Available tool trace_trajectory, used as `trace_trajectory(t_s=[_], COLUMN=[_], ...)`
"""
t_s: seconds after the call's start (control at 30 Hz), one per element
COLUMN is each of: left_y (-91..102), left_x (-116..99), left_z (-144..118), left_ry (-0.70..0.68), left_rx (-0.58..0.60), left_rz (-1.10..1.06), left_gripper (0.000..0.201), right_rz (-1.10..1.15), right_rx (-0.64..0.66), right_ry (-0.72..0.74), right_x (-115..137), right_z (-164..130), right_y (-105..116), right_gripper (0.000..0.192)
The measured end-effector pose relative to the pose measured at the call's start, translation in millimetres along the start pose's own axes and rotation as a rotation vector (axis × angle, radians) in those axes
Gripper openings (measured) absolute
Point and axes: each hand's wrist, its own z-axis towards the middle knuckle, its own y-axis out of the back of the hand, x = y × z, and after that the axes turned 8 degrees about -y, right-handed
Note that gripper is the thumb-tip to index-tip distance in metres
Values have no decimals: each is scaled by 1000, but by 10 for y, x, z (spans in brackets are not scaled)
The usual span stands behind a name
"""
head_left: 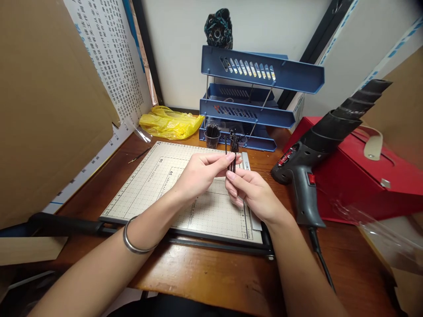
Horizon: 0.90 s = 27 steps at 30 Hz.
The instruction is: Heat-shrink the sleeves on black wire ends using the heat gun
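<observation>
A small bunch of thin black sticks [233, 149] is being pinched upright between both hands above the paper trimmer [185, 193], over its far right part. The left hand [198, 174] is being closed on the bunch with thumb and forefinger near the middle, while the right hand [253, 191] is being curled around its lower end. The sticks are looking dark, slim and straight, with slightly frayed tops; what they are made of cannot be told. They are judged to be very light and rather stiff, easily scattered, so a hold low on the bunch with all pieces gathered is judged best. A metal bangle [134, 240] is being worn on the left wrist. A cup of similar sticks [212, 135] is standing towards the table's far edge, before the blue stacked trays [261, 75]. A heat gun [317, 149] is lying towards the right edge, against a red box [370, 185].
</observation>
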Motion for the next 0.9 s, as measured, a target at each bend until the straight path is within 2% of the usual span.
trace_trajectory(t_s=[0.27, 0.47, 0.6, 0.73, 0.9], left_y=[-16, 1, 3, -2, 9], left_x=[-32, -17, -15, -36, -41], left_z=[-4, -17, -27, -33, -28], left_ry=[109, 94, 163, 140, 121], left_rx=[-15, -23, -30, -35, -38], left_rz=[-21, -6, -38, -80, -86], left_gripper=[34, 27, 24, 23, 25], right_rz=[16, -113, -120, -37, -13], right_rx=[76, -29, 12, 76, 79], right_ry=[-56, 1, -1, -30, -44], right_x=[-16, -26, -20, 5, -1], right_z=[9, 22, 22, 10, 4], right_y=[-3, -29, -30, -19, -1], right_gripper=[48, 43, 50, 43, 39])
